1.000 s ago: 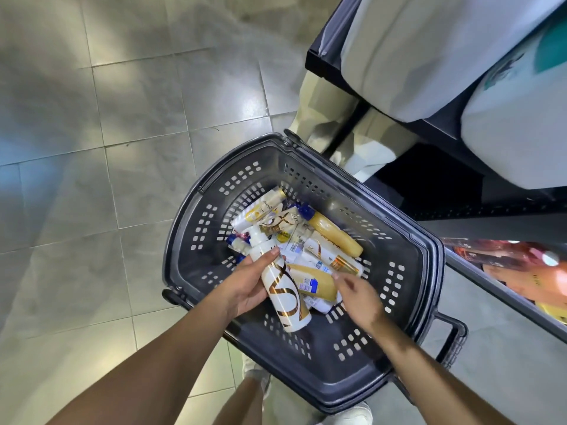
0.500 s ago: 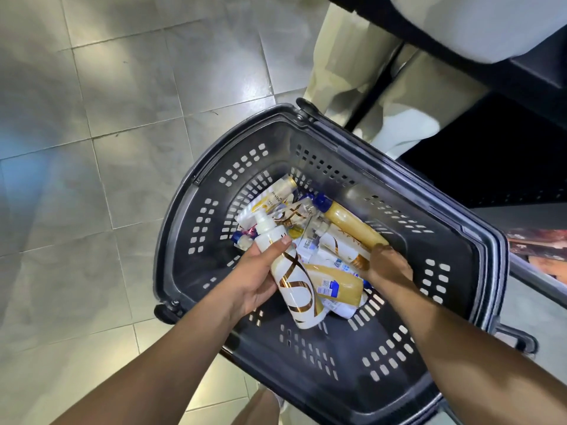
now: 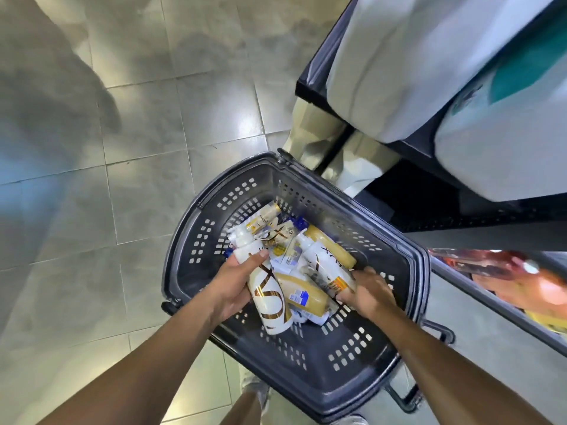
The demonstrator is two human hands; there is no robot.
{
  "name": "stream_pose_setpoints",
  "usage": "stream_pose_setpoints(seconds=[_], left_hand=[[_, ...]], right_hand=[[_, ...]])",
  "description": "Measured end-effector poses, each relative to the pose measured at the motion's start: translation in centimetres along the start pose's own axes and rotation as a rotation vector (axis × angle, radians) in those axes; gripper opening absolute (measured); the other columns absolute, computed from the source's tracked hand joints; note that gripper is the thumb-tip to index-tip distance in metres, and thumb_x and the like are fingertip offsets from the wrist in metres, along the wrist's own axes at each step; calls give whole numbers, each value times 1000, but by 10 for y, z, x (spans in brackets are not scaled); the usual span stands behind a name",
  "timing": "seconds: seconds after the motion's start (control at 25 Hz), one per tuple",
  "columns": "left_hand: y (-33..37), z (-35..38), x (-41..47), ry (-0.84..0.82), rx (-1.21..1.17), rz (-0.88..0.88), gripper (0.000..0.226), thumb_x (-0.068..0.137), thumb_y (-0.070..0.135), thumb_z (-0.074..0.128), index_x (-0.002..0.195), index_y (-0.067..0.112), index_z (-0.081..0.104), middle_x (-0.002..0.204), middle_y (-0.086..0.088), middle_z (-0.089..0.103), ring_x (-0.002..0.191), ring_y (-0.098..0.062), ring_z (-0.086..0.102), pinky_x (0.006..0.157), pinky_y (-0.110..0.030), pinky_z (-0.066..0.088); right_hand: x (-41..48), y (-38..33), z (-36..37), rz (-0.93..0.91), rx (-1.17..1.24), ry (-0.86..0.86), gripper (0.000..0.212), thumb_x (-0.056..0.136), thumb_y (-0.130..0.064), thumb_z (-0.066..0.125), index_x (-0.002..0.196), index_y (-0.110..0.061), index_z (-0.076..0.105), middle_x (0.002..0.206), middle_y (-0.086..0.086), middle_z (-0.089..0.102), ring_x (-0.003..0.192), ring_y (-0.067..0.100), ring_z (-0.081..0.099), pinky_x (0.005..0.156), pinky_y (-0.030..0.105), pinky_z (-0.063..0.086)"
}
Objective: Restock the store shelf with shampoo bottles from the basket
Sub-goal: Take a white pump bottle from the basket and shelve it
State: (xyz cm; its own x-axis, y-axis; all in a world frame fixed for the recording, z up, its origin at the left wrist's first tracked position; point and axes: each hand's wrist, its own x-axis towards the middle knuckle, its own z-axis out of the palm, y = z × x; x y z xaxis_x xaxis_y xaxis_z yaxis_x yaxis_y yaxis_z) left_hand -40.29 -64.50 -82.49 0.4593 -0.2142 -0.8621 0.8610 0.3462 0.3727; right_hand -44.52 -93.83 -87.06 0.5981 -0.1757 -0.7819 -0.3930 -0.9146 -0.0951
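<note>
Shampoo bottle (image 3: 270,297) in left hand (image 3: 233,286), second bottle (image 3: 327,265) in right hand (image 3: 369,297), inside basket (image 3: 190,273).

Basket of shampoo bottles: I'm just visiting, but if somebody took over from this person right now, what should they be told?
Left hand: grips a white pump bottle with gold swirls, around its middle.
Right hand: fingers curled round the base end of a second white bottle.
Both bottles are low inside the dark basket, which stands on the floor beside the shelf.
Done: two bottles picked.
Left: lift both out, set them on the shelf, then come back for the other bottles piled in the basket.
</note>
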Motion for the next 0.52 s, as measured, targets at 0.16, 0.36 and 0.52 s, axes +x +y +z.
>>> stream_pose_setpoints(seconds=[0.16,0.36,0.52], left_hand=[[31,34,-57,-73,54,92,47,94,17,72,137,9,56,122,-22,72,112,-40,70,104,-60,51],[79,108,-163,-202,174,231,49,80,22,84,118,9,55,94,-14,64,83,-25,67,81,-44,57],[124,189,-269,-305,313,415,48,84,15,83,122,4,55,97,-17,67,84,-26,65,78,-40,57]], right_hand=[[-80,-5,-61,-109,240,81,47,78,-45,83,118,-24,68,104,-2,52,95,20,59,70,28,40],[-187,-14,-143,-293,466,235,48,70,-56,81,108,-31,67,99,-5,60,91,14,61,73,31,45],[-298,-9,-228,-416,550,369,65,68,-52,82,125,-26,67,108,-3,60,104,14,58,85,34,47]])
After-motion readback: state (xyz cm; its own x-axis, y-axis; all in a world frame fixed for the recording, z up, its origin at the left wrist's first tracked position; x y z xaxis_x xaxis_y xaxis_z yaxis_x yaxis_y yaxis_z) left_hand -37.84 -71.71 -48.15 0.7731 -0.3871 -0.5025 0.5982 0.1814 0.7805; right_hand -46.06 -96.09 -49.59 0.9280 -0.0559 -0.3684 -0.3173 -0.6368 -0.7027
